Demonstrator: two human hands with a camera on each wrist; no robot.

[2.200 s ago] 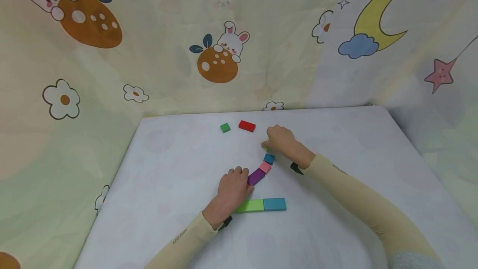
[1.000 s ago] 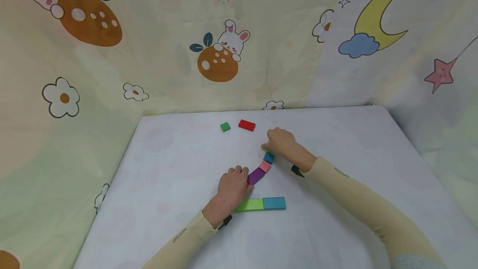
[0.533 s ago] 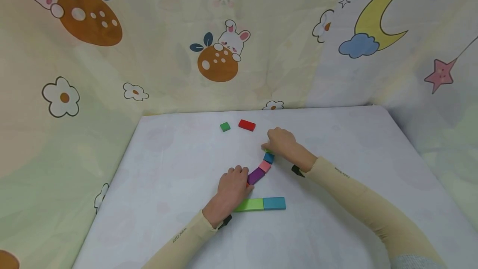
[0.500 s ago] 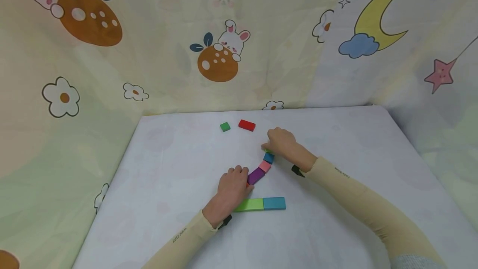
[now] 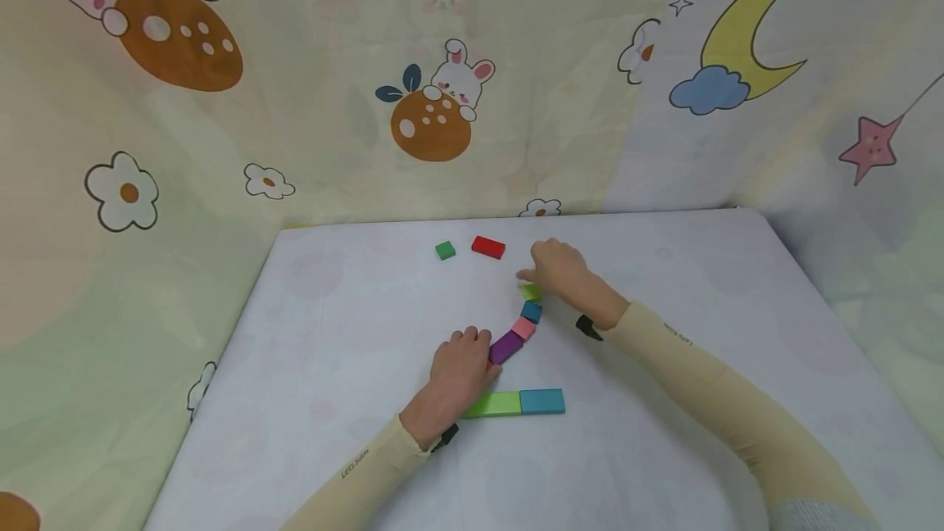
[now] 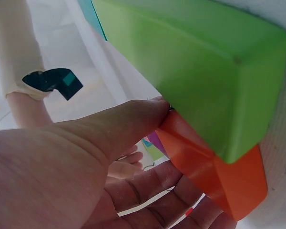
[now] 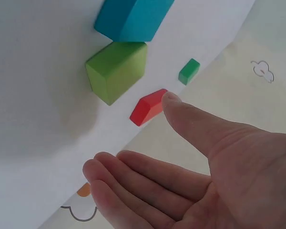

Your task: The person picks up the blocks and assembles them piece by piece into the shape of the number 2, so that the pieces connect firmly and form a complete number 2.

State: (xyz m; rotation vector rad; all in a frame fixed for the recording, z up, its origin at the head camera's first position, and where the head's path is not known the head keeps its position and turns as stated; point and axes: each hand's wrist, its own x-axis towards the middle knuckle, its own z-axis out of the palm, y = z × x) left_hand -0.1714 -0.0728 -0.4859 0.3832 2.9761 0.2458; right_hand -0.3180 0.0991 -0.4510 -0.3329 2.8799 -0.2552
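My left hand (image 5: 459, 367) grips an orange block (image 6: 200, 162) at the near end of a curved row, thumb on one side and fingers on the other. From it the row runs through a purple block (image 5: 506, 347), a pink block (image 5: 524, 328), a blue block (image 5: 531, 312) and a lime block (image 5: 531, 292) at the far end. Just beyond the lime block is my right hand (image 5: 562, 270), thumb and fingers apart with nothing between them. In the right wrist view the lime block (image 7: 115, 70) lies against the blue block (image 7: 133, 19), clear of the fingers.
A long light green block (image 5: 496, 406) and a teal block (image 5: 542, 401) lie end to end in front, partly behind my left hand. Toward the back of the white table (image 5: 664, 269) lie a red block (image 5: 488, 247) and a small green block (image 5: 446, 251).
My right hand has let go of the lime block and moved slightly away toward the back, uncovering it. The left hand stays in place on the orange block.
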